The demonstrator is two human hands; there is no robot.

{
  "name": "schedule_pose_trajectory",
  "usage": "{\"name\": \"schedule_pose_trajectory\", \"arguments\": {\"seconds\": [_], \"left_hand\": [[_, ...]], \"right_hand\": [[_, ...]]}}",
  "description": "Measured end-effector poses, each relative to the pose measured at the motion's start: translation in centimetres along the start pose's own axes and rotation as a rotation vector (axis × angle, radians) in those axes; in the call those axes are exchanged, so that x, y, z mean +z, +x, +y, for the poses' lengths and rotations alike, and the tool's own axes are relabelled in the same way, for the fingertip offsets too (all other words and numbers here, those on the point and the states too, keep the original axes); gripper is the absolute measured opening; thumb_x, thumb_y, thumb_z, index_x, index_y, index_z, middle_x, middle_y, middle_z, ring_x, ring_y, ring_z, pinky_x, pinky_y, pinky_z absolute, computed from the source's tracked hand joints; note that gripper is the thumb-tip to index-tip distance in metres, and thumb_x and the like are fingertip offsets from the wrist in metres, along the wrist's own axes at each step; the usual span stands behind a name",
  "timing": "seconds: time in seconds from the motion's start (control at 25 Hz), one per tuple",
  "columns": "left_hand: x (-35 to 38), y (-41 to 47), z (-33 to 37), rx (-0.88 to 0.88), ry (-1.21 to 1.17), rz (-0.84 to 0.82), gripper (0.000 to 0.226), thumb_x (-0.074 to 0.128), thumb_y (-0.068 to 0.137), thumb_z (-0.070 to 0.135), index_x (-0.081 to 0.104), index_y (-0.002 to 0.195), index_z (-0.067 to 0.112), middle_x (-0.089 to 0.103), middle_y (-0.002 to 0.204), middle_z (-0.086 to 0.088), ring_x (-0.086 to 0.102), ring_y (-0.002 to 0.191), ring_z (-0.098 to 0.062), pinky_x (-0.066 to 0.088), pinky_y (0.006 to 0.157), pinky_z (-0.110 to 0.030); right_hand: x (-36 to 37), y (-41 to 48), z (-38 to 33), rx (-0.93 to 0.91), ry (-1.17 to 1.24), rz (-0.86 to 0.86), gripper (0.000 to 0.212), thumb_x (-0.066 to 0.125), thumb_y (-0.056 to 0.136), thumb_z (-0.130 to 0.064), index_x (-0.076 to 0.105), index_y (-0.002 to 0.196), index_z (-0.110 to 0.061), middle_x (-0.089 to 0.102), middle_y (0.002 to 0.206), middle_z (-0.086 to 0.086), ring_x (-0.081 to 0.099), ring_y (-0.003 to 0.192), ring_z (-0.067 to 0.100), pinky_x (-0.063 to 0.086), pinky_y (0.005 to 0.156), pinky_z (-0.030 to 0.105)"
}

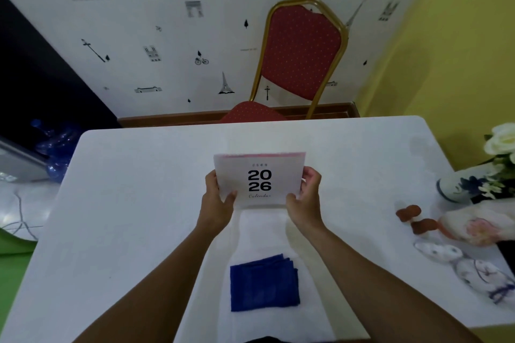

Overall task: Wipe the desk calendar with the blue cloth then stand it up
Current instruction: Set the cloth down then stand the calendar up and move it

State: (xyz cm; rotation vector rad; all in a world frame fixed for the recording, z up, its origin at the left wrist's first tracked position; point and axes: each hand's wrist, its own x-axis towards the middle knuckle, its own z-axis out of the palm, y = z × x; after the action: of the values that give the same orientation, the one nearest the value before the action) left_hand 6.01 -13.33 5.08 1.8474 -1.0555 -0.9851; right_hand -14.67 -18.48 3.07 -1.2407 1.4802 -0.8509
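The desk calendar [259, 178], a white card with a pink top edge and "2026 Calendar" printed in black, faces me over the middle of the white table [139, 189]. My left hand [218, 198] grips its lower left side, thumb on the front. My right hand [305, 195] grips its lower right side the same way. I cannot tell whether its bottom edge touches the table. The blue cloth [263, 282] lies folded into a square near the table's front edge, between my forearms, with neither hand on it.
A red chair with a gold frame [301, 53] stands behind the table. At the right edge sit a blue-and-white vase of white flowers [459, 185], two small brown pieces [418, 218] and patterned fabric items [473, 267]. Blue plastic [55, 147] lies on the floor left.
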Motion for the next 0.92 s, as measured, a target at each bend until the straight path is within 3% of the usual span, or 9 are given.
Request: {"name": "schedule_pose_trajectory", "arguments": {"seconds": [0.2, 0.36, 0.48, 0.56, 0.6, 0.68, 0.76, 0.92], "left_hand": [[0.9, 0.1, -1.3, -0.036, 0.051, -0.05, 0.048, 0.055, 0.095, 0.014, 0.03, 0.133, 0.029, 0.052, 0.121, 0.012, 0.053, 0.112, -0.016, 0.051, 0.094, -0.041], [0.9, 0.6, -2.7, -0.082, 0.117, -0.107, 0.052, 0.053, 0.097, 0.017, 0.029, 0.142, 0.026, 0.05, 0.14, 0.002, 0.05, 0.126, -0.024, 0.045, 0.102, -0.046], [0.4, 0.7, -4.0, -0.063, 0.179, -0.189, 0.052, 0.047, 0.098, 0.014, 0.028, 0.141, 0.036, 0.046, 0.144, 0.001, 0.047, 0.131, -0.028, 0.042, 0.104, -0.048], [-0.2, 0.8, -5.0, -0.01, 0.31, -0.264, 0.062, 0.042, 0.098, 0.006, 0.02, 0.145, 0.041, 0.035, 0.153, 0.002, 0.031, 0.142, -0.031, 0.03, 0.114, -0.053], [-0.6, 1.0, -5.4, 0.018, 0.414, -0.298, 0.07, 0.041, 0.097, 0.004, 0.011, 0.149, 0.04, 0.024, 0.159, 0.002, 0.018, 0.147, -0.031, 0.02, 0.118, -0.054], [-1.6, 1.6, -6.3, 0.099, 0.645, -0.349, 0.081, 0.043, 0.096, 0.008, -0.009, 0.151, 0.039, 0.0, 0.164, 0.006, -0.005, 0.15, -0.027, 0.006, 0.12, -0.052], [-2.4, 2.2, -7.2, 0.187, 0.843, -0.407, 0.079, 0.04, 0.098, 0.017, -0.017, 0.148, 0.037, -0.013, 0.162, 0.007, -0.016, 0.148, -0.024, 0.002, 0.12, -0.049], [-2.1, 2.5, -8.6, 0.241, 0.999, -0.453, 0.073, 0.036, 0.099, 0.028, -0.014, 0.151, 0.032, -0.015, 0.162, 0.003, -0.019, 0.146, -0.023, 0.002, 0.12, -0.048]], "right_hand": [[-0.1, 0.0, 2.2, 0.022, -0.079, -0.037, 0.071, 0.051, 0.079, 0.01, 0.03, 0.121, -0.043, 0.054, 0.12, -0.023, 0.058, 0.112, -0.002, 0.054, 0.074, 0.009], [-0.5, -0.1, 3.6, 0.047, -0.139, -0.102, 0.067, 0.054, 0.082, 0.005, 0.034, 0.123, -0.044, 0.055, 0.115, -0.028, 0.057, 0.105, -0.004, 0.049, 0.066, 0.0], [-1.4, 0.1, 4.3, 0.04, -0.242, -0.155, 0.063, 0.055, 0.082, -0.003, 0.041, 0.122, -0.049, 0.056, 0.113, -0.032, 0.058, 0.11, 0.003, 0.045, 0.07, -0.001], [-2.7, 0.3, 4.5, -0.008, -0.32, -0.219, 0.07, 0.052, 0.081, -0.008, 0.041, 0.124, -0.062, 0.058, 0.119, -0.026, 0.057, 0.119, 0.009, 0.045, 0.087, 0.006], [-3.4, 0.5, 4.6, -0.068, -0.372, -0.271, 0.075, 0.05, 0.08, -0.009, 0.04, 0.131, -0.063, 0.057, 0.129, -0.022, 0.053, 0.127, 0.013, 0.045, 0.102, 0.016], [-4.9, 1.3, 5.3, -0.209, -0.547, -0.416, 0.08, 0.048, 0.082, -0.008, 0.036, 0.151, -0.047, 0.04, 0.16, -0.013, 0.033, 0.15, 0.019, 0.024, 0.126, 0.04], [-6.1, 2.3, 6.2, -0.321, -0.792, -0.535, 0.076, 0.047, 0.088, -0.006, 0.033, 0.16, -0.03, 0.016, 0.173, -0.009, 0.01, 0.16, 0.017, 0.007, 0.13, 0.048], [-6.7, 2.8, 7.6, -0.454, -0.992, -0.561, 0.065, 0.045, 0.095, -0.007, 0.038, 0.159, -0.016, 0.015, 0.173, 0.001, 0.007, 0.161, 0.022, 0.011, 0.129, 0.052]]}}
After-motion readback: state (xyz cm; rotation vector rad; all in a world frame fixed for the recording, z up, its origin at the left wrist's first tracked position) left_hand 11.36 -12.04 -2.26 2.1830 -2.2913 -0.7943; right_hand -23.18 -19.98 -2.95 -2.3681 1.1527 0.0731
